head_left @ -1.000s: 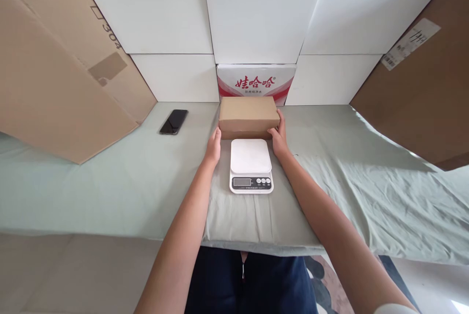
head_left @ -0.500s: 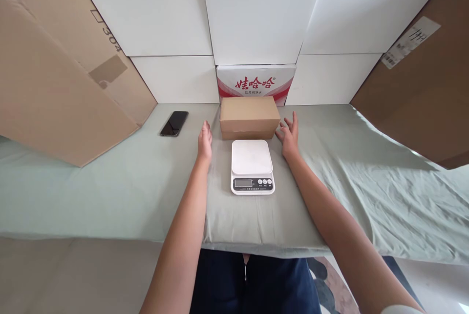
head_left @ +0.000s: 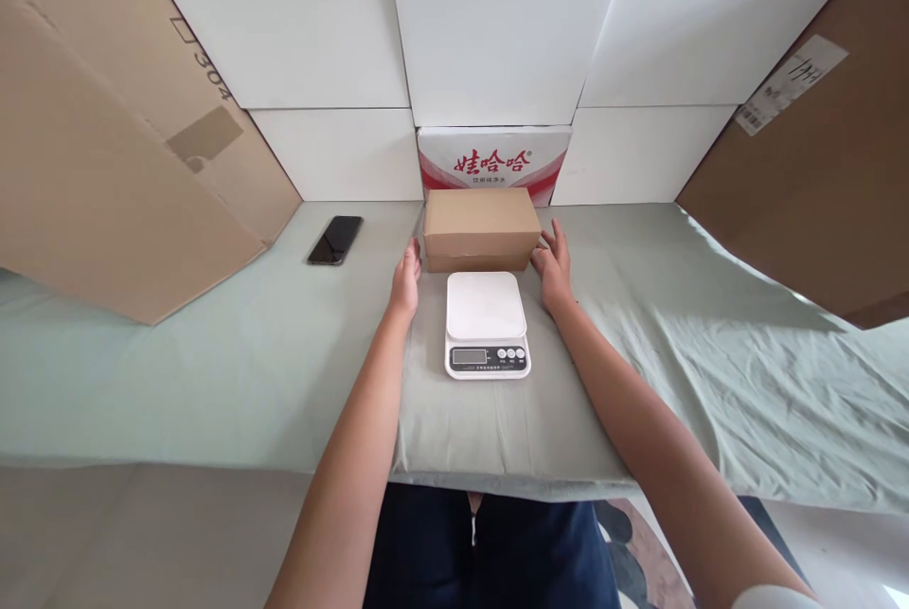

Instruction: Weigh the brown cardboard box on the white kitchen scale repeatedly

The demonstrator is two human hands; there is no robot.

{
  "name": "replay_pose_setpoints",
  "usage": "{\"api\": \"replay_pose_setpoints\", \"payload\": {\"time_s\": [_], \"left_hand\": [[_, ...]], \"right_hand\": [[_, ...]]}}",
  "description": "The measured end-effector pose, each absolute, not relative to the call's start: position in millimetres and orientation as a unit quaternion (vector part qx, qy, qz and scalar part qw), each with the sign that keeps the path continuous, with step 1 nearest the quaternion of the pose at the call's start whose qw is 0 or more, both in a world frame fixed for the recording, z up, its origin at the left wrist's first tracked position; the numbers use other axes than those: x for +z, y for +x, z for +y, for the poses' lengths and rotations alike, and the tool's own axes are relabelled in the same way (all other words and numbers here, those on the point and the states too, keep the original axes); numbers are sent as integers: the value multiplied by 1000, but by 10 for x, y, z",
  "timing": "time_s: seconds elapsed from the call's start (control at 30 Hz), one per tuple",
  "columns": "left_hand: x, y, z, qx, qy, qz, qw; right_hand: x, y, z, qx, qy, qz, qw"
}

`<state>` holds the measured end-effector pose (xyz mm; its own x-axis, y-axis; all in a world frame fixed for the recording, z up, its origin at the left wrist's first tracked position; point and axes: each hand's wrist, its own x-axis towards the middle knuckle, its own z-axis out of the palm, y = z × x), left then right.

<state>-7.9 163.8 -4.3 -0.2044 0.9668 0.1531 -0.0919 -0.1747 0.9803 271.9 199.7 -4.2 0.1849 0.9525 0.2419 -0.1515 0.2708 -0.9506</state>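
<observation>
Both hands have drawn back in toward the small cardboard box (head_left: 481, 227) since half a second ago, when they stood spread wide of its ends; a second ago they were pressed flat against it. Now, going from the left, a large tan carton (head_left: 106, 145) leans over the far left of the bench (head_left: 213, 363), which is covered with a pale green cloth, and a dark phone (head_left: 335, 240) lies flat on the cloth just beside the carton's lower corner. Next comes the left hand (head_left: 406, 282), fingers loosely extended and apart, empty, its fingertips at the lower left corner of the small cardboard box, so close that I cannot tell whether they touch. That box sits closed and level at the back of the bench, right in front of a white and red printed carton (head_left: 495, 164) that stands against a wall of white panels (head_left: 497, 31). Just in front of the box, between the two forearms, lies a white kitchen scale (head_left: 487, 323) with its bare platform up and its display and buttons toward the person. On the other side the right hand (head_left: 554, 263) is open and empty too, fingers slightly spread, its fingertips at the box's right end. Farther right a darker brown carton (head_left: 816, 183) with a label leans inward.
</observation>
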Motion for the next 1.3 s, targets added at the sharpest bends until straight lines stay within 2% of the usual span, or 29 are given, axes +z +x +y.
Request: {"api": "replay_pose_setpoints", "payload": {"time_s": [0.4, 0.6, 0.73, 0.93, 1.03, 1.3], "left_hand": [[-41, -25, 1630, 606, 484, 451, 442], [2, 45, 1593, 595, 530, 446, 407], [164, 47, 1484, 566, 598, 434, 366], [388, 64, 1123, 574, 643, 393, 319], [376, 61, 797, 578, 634, 384, 341], [130, -2, 66, 570, 596, 405, 396]], "right_hand": [[71, 2593, 1915, 464, -423, -479, 613], [133, 2465, 1834, 411, -440, -554, 574], [166, 2470, 1832, 388, -436, -564, 585], [305, 2533, 1569, 351, -361, -606, 616], [250, 2567, 1212, 319, -359, -621, 619], [44, 2621, 569, 341, -382, -624, 591]]}}
